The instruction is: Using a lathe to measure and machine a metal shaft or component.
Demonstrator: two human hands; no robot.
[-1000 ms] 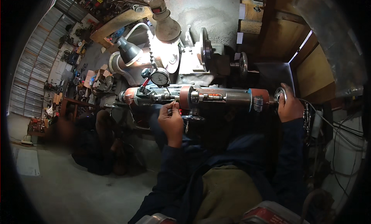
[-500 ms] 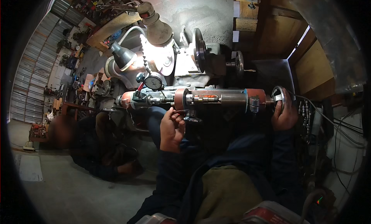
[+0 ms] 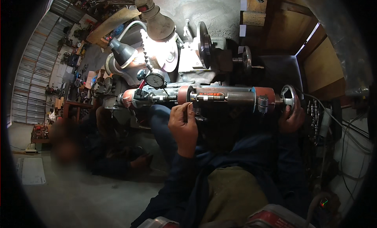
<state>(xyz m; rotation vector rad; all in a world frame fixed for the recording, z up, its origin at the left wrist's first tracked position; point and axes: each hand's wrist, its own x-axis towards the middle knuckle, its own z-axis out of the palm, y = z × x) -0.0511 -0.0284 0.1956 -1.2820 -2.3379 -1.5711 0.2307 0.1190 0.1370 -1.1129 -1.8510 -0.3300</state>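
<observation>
My left hand (image 3: 183,124) is raised just in front of a long bench machine, fingers pinched together under its red-brown collar (image 3: 183,94). Whatever the pinch holds, if anything, is too small to make out. Close to the fingertips lies a slim steel spindle (image 3: 211,97), which runs into a thicker steel cylinder (image 3: 240,98). At the machine's right end my right hand (image 3: 292,117) is closed around the lower rim of a metal handwheel (image 3: 289,96). A dial gauge (image 3: 155,79) stands above the bed, left of the collar.
Two lamps, one grey (image 3: 159,23) and one dark (image 3: 122,53), hang over a grinding wheel (image 3: 169,55). A second handwheel (image 3: 246,59) sits behind. Cables (image 3: 333,122) run along the right. A co-worker (image 3: 106,145) is low at the left, near cluttered shelves.
My left hand has moved right and turned, its fingertips now nearer the spindle; it covers more of the small knob below the collar. My right hand stays on the handwheel, its fingers shifted slightly.
</observation>
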